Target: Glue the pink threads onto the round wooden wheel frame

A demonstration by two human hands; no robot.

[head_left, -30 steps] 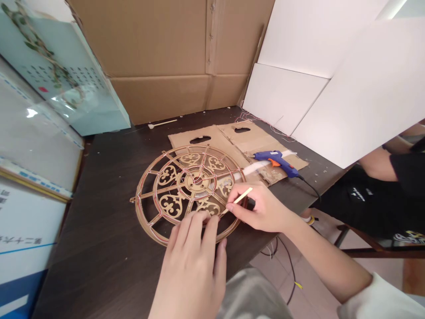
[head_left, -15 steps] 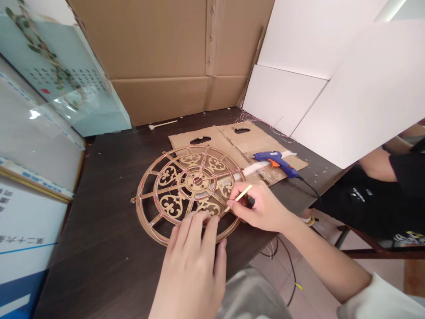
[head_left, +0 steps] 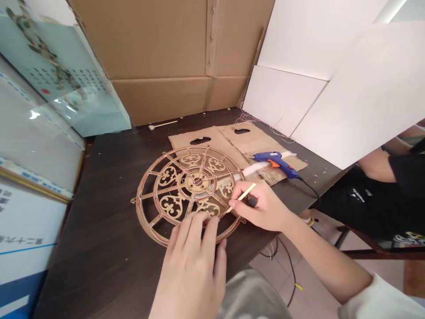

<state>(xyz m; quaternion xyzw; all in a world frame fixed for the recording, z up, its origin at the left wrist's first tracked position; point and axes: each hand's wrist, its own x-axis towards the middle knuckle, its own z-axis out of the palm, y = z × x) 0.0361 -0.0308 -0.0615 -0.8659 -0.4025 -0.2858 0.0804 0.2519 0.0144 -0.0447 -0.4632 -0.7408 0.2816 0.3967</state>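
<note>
A round openwork wooden frame [head_left: 190, 180], with spokes, scroll ornaments and thin red and whitish wires along its rings, lies on the dark table. My left hand [head_left: 195, 252] is bent over its near edge, fingertips on the ring, thumb at the outer side. Between thumb and fingers my right hand [head_left: 260, 206] pinches a slim pale wooden stick [head_left: 247, 191]. The stick's lower end points down at the wires on the frame's near-right part, close to my left fingertips. Whether it touches them I cannot tell. A small dark thing [head_left: 253, 202] shows at my right hand.
Beyond the frame, a blue glue gun [head_left: 277, 163] with an orange trigger lies on a flat cardboard piece [head_left: 229, 139]. A white-tipped stick [head_left: 162, 125] is at the back. Tall cardboard [head_left: 159, 44] and white panels [head_left: 282, 97] border the table [head_left: 99, 221]. A person in black [head_left: 372, 199] is at right.
The upper end of the stick has swung a little to the right as my right hand shifted slightly. My left hand and the frame have stayed in place.
</note>
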